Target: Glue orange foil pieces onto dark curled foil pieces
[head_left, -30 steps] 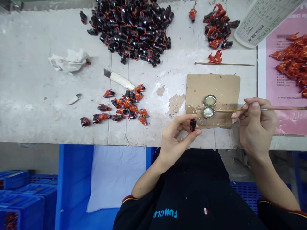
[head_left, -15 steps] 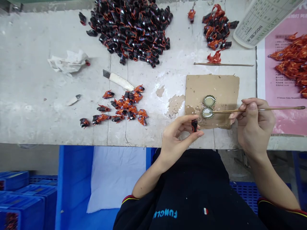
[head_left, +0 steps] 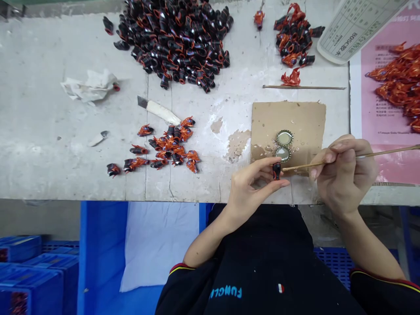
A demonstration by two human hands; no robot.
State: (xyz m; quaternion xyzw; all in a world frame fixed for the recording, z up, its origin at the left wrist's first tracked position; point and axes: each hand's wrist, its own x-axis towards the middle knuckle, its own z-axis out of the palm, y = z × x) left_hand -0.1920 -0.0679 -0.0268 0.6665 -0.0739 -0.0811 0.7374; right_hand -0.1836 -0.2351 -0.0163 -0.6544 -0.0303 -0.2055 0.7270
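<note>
Between thumb and fingers, my left hand (head_left: 251, 190) pinches a small black plastic part with orange edges (head_left: 277, 171), just over the front of a cardboard square (head_left: 288, 116). My right hand (head_left: 344, 175) grips a thin wooden stick (head_left: 303, 166) like a pen. The stick's left tip is right beside the black part; whether they touch I cannot tell. Behind them on the cardboard sit two bottle caps, one farther back (head_left: 284, 138) and a nearer one (head_left: 282, 154) with glossy, clear-looking contents.
A large heap of black parts (head_left: 177, 43) lies at the back. Black-and-orange pieces (head_left: 170, 146) lie left of my hands, near a white-handled blade (head_left: 162, 112). Orange parts (head_left: 398, 83) rest on a pink sheet at right, beside a white bottle (head_left: 348, 35). Another stick (head_left: 305, 87) lies behind the cardboard.
The stick's tip has left the nearer bottle cap and come forward to the black part. My left hand has shifted slightly right with that part.
</note>
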